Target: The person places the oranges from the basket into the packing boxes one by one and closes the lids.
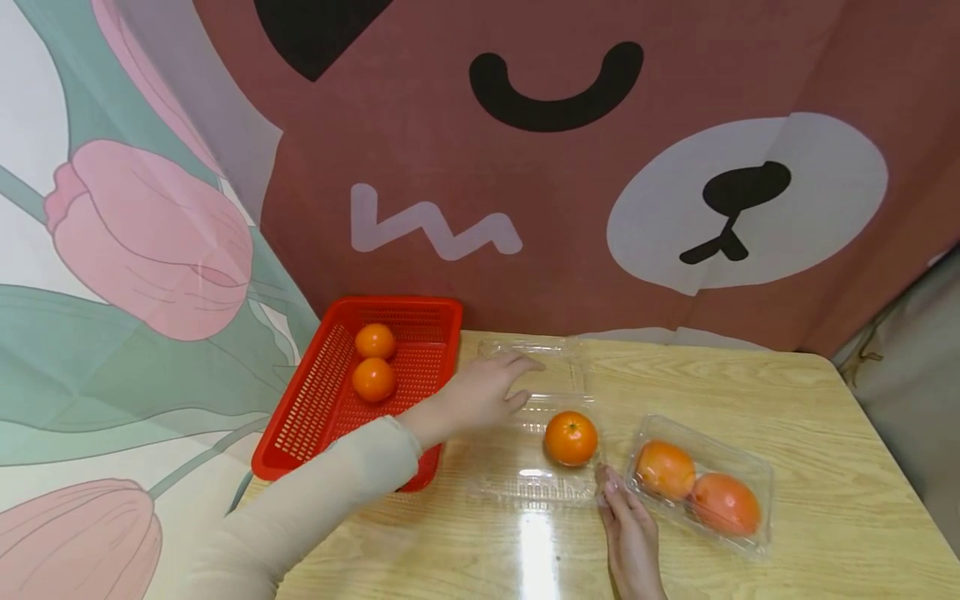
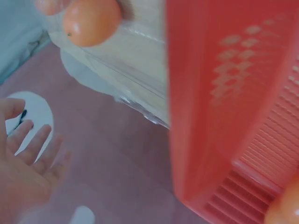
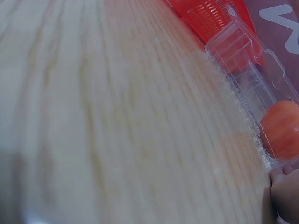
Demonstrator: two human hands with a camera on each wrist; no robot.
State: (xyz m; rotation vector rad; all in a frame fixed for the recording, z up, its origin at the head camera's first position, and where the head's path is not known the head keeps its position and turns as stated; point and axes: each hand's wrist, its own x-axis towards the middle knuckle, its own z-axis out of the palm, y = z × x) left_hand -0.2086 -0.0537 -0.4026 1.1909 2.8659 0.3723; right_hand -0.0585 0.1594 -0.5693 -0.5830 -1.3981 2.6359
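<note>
The left arm reaches diagonally forward and to the right in a pale long sleeve, its cuff ending short of the bare wrist, while the left hand hangs back upward with its fingers loosely extended and gripping nothing, the thumb set apart from them. Nearer the body, the right hand points forward from the lower edge of the head view, its fingertips drawn together in a pinch, and only a small part of it shows in the right wrist view.
</note>
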